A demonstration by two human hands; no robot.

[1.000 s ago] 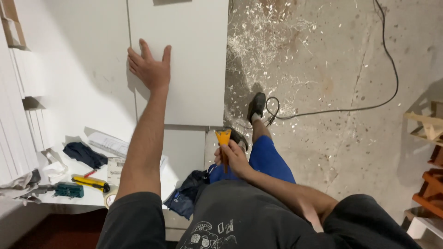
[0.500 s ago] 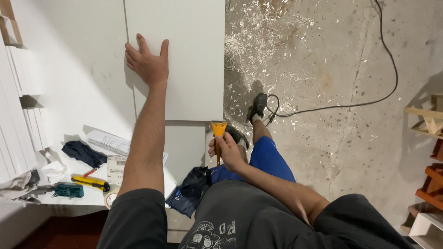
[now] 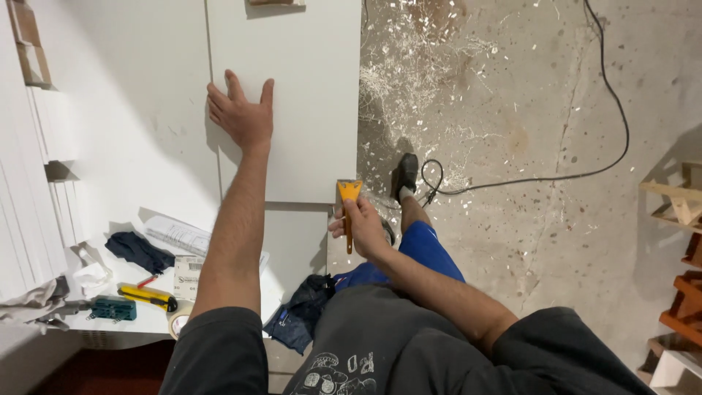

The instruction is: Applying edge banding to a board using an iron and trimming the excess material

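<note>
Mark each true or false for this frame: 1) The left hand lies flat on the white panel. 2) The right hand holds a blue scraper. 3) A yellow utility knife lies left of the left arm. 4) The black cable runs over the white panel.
1) Left hand lies flat on the white panel: true.
2) False: the right hand holds an orange scraper.
3) Yellow utility knife: true.
4) False: the black cable lies on the concrete floor.

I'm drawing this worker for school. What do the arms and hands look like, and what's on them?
Both arms are bare from above the elbow down. Short dark grey sleeves cover the upper arms. The left hand and right hand wear no gloves, and no rings or watch show. The fingers are bare too.
</note>
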